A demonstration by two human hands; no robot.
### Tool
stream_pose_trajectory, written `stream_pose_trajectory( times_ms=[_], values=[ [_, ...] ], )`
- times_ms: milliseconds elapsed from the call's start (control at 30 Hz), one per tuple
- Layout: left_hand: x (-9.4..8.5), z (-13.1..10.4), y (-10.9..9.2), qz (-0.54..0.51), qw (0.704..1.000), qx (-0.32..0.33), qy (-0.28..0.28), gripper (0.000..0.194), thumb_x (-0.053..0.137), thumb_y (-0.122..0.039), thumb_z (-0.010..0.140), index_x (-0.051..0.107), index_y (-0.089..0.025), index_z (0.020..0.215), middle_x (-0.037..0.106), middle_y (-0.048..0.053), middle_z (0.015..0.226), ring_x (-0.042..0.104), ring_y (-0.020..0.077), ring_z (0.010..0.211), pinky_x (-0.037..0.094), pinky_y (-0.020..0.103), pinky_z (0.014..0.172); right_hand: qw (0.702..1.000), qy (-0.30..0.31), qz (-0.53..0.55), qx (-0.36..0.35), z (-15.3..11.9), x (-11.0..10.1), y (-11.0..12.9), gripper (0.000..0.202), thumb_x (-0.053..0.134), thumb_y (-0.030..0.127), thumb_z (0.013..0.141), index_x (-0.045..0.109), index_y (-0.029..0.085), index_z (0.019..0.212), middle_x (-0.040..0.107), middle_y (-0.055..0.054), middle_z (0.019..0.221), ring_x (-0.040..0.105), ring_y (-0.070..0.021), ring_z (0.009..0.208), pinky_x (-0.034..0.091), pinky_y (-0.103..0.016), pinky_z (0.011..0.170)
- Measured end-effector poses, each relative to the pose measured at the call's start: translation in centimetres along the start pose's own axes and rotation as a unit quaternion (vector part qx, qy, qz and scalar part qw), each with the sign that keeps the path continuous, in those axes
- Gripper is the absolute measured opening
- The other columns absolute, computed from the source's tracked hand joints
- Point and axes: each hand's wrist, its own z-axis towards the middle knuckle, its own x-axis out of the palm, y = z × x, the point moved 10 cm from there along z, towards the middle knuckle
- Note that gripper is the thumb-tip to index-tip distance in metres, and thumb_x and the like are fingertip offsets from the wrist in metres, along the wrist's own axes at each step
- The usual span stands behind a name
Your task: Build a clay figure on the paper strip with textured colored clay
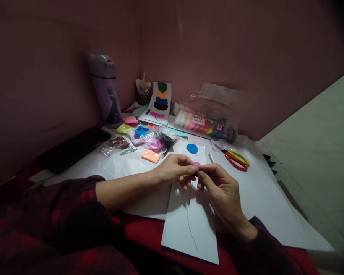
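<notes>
My left hand (177,170) and my right hand (219,187) meet above a white card, fingertips closed on a small black piece of modelling clay (196,173). Most of that piece is hidden by the fingers. Below them the white card (200,229) carries a thin curved pencil line. Toward its far end sit a blue clay patch (192,148), a white clay patch (192,157) and a bit of pink clay (197,163), partly covered by my fingers.
Bagged clay packets (151,156) lie left of the card. Behind stand a purple bottle (107,95), a cup of sticks (143,97), a card with coloured clay shapes (161,101) and a clay bag (203,124). Red-and-yellow scissors (237,160) lie right; a black flat object (74,149) lies left.
</notes>
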Motion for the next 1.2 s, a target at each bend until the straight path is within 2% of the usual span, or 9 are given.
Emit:
stream_pose_trajectory(
  times_ms=[167,300,633,733,867,1000,1100,1200],
  values=[
    [-0.2,-0.2,0.0,-0.023,0.999,-0.005,-0.031,0.018,0.071,-0.022,0.069,0.058,-0.011,0.072,0.059,0.000,0.052,0.055,0.0096,0.042,0.044,0.019,0.037,1.000,0.003,-0.003,-0.005,0.0,0.1,0.2,0.006,0.066,0.023,0.084,0.067,0.020,0.089,0.063,0.003,0.066,0.054,-0.0084,0.052,0.046,-0.022,0.051],
    [-0.7,-0.5,-0.7,-0.015,0.997,0.020,-0.075,0.007,0.065,-0.010,0.068,0.058,-0.011,0.069,0.056,-0.002,0.049,0.050,0.0074,0.037,0.040,0.018,0.035,1.000,-0.005,-0.009,0.001,0.0,0.0,0.1,0.007,0.067,0.024,0.083,0.067,0.019,0.088,0.062,0.003,0.065,0.053,-0.0081,0.050,0.045,-0.021,0.048],
    [-2.7,-0.9,-1.7,-0.034,0.983,0.060,-0.171,0.005,0.061,-0.006,0.069,0.058,-0.010,0.070,0.059,0.001,0.056,0.050,0.0077,0.040,0.039,0.019,0.036,0.994,-0.107,0.010,0.033,0.2,-2.1,-0.7,0.009,0.070,0.024,0.079,0.065,0.016,0.079,0.058,0.004,0.053,0.051,-0.0080,0.044,0.044,-0.020,0.044],
    [-2.8,-0.7,-1.4,-0.045,0.985,0.054,-0.160,0.005,0.063,-0.010,0.072,0.059,-0.010,0.074,0.061,0.002,0.058,0.051,0.0079,0.042,0.039,0.019,0.037,0.991,-0.119,0.028,0.052,0.2,-2.5,-1.3,0.013,0.071,0.027,0.078,0.064,0.017,0.081,0.058,0.004,0.054,0.051,-0.0084,0.044,0.044,-0.020,0.041],
    [-2.3,-0.4,-0.9,-0.043,0.991,0.038,-0.121,0.013,0.068,-0.016,0.072,0.064,-0.009,0.082,0.062,0.002,0.063,0.052,0.0070,0.043,0.040,0.018,0.038,0.992,-0.087,0.056,0.074,0.2,-1.9,-2.0,0.019,0.072,0.033,0.078,0.063,0.018,0.085,0.061,0.003,0.060,0.052,-0.0088,0.045,0.045,-0.021,0.041],
    [-1.7,-0.3,-0.7,-0.023,0.995,0.037,-0.089,0.021,0.072,-0.019,0.068,0.066,-0.009,0.085,0.061,0.001,0.061,0.052,0.0073,0.044,0.041,0.018,0.039,0.997,-0.035,0.047,0.053,0.1,-0.9,-1.5,0.020,0.067,0.036,0.082,0.064,0.018,0.090,0.060,0.004,0.058,0.053,-0.0090,0.047,0.046,-0.021,0.044],
    [-1.5,-0.2,-0.6,-0.024,0.996,0.030,-0.079,0.027,0.076,-0.022,0.065,0.065,-0.009,0.086,0.060,0.000,0.057,0.051,0.0080,0.043,0.041,0.019,0.037,0.999,-0.010,0.028,0.031,0.1,-0.3,-0.8,0.018,0.069,0.032,0.081,0.064,0.018,0.092,0.062,0.003,0.062,0.055,-0.0092,0.050,0.047,-0.021,0.048],
    [-0.8,-0.1,-0.6,-0.006,0.999,0.022,-0.045,0.034,0.077,-0.031,0.063,0.066,-0.008,0.086,0.058,0.000,0.054,0.051,0.0083,0.042,0.042,0.020,0.038,1.000,-0.003,0.026,0.016,0.1,0.0,-0.3,0.015,0.071,0.027,0.079,0.064,0.018,0.090,0.064,0.002,0.067,0.056,-0.0092,0.053,0.047,-0.021,0.050]
  ],
)
